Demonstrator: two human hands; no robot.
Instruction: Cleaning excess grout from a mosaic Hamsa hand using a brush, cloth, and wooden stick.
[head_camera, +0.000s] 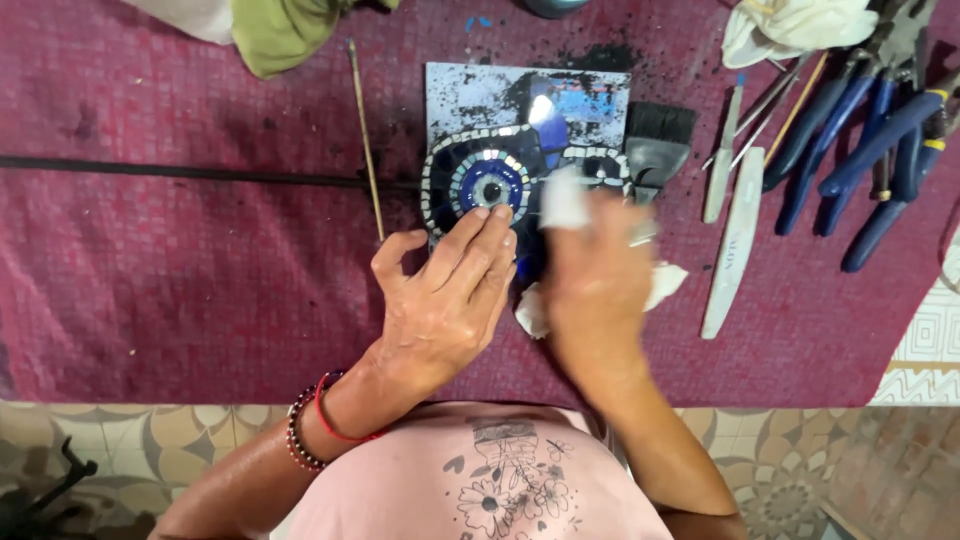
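A mosaic piece (490, 180) with a blue eye ringed by small mirror tiles lies on a stained square board (470, 95). My left hand (445, 295) rests on the mosaic's near edge, fingertips just below the eye, holding it down. My right hand (595, 285) is blurred with motion and grips a white cloth (563, 203) pressed against the right part of the mosaic. More of the white cloth (665, 280) shows under that hand.
A black brush (658, 140) lies right of the board. Nail files (735, 240), sticks and several blue-handled pliers (860, 140) sit at the right. A thin stick (366, 135) lies left of the board. All rest on a maroon cloth (180, 270). Rags lie along the top edge.
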